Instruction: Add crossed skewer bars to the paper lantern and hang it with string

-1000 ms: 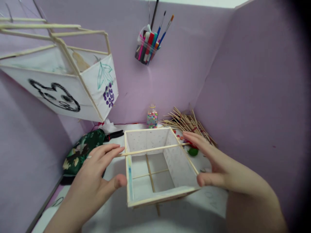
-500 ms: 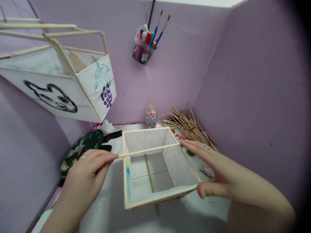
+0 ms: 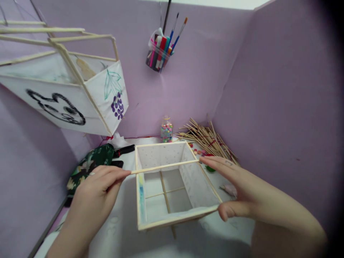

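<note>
The single view looked forward and down from the person's head, near enough that the left hand point(image 3: 98, 190) showed large at lower left and the right hand point(image 3: 240, 191) at lower right. The open box point(image 3: 161, 156) sat at lower centre; the purple wall point(image 3: 201, 71) faced the camera in the upper middle.

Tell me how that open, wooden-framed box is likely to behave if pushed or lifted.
The wooden-framed box will probably be light for its size, since its edge strips look slim. Its pale panels look thin, so hard pressure might dent or tear them. Its flat sides make rolling unlikely.
</note>
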### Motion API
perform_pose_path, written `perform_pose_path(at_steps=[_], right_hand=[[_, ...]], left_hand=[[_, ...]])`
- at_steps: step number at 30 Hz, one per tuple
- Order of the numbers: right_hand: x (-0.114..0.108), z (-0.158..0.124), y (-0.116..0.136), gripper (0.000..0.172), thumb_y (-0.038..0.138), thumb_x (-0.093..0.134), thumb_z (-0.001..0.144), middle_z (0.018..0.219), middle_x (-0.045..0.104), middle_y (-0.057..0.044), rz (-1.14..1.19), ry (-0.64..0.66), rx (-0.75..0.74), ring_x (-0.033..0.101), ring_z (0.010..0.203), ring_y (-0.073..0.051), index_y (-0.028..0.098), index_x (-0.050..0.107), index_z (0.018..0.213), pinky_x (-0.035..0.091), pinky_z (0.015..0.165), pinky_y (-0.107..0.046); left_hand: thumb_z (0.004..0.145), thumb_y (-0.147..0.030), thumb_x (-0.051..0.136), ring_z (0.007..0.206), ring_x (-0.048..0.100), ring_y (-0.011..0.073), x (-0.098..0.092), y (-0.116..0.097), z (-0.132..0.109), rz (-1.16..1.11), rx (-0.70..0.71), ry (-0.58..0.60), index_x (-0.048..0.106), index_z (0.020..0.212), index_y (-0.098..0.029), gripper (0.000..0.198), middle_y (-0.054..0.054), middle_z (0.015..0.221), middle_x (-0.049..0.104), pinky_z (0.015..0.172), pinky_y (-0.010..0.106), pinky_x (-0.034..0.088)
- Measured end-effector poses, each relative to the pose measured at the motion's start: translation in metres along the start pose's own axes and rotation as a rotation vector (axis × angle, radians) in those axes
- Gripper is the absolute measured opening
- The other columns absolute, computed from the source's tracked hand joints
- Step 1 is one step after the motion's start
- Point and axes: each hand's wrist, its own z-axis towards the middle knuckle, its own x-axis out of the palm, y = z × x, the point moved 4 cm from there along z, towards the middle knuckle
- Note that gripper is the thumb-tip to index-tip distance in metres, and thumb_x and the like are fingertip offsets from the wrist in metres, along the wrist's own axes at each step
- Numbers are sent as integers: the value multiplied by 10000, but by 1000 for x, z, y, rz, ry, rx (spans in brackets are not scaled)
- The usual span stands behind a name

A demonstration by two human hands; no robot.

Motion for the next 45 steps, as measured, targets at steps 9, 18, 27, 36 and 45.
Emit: perform_pose_path(at_steps=[9, 18, 27, 36, 45], right_hand=[[0, 0, -1, 1000, 707, 644, 666, 1454, 413, -179, -14, -8, 6, 413, 1318, -355, 178, 343, 1459, 406, 1053, -505], [-2, 2, 3, 965, 691, 650, 677, 1437, 437, -178, -23, -17, -18, 435, 1303, -343, 178, 358, 1441, 424, 1041, -495], [0, 1, 1, 975, 673, 665, 679, 1459, 412, -161, -12, -25, -19, 408, 1325, -342, 200, 325, 1461, 406, 1060, -490], [-13, -2, 3, 886, 629, 566, 806, 1580, 195, -79, 137, -93, -44, 199, 1435, -292, 270, 177, 1517, 241, 1159, -456], [-56, -76, -27, 379, 481, 487, 888, 1062, 660, -89, -22, -449, 609, 620, 963, -242, 207, 595, 1126, 512, 802, -369]], left_hand=[[894, -242, 504, 856, 623, 159, 2, 3, -1, -5, -11, 12, 676, 945, -236, 180, 3, 917, 697, 784, 276, 465], [894, -250, 490, 829, 637, 159, 0, -2, 2, 20, 6, -10, 684, 920, -242, 196, 0, 894, 708, 751, 276, 482], [890, -251, 487, 815, 636, 158, 1, 0, 2, 17, 12, -27, 680, 913, -236, 194, 1, 884, 700, 740, 274, 485], [902, -380, 484, 971, 607, 194, 0, 7, 1, 2, -108, -5, 615, 1054, -242, 243, 35, 1070, 650, 808, 280, 494], [870, -417, 540, 1008, 601, 248, 21, 31, -5, -4, -127, 82, 610, 976, -287, 181, -5, 1068, 643, 882, 365, 462]])
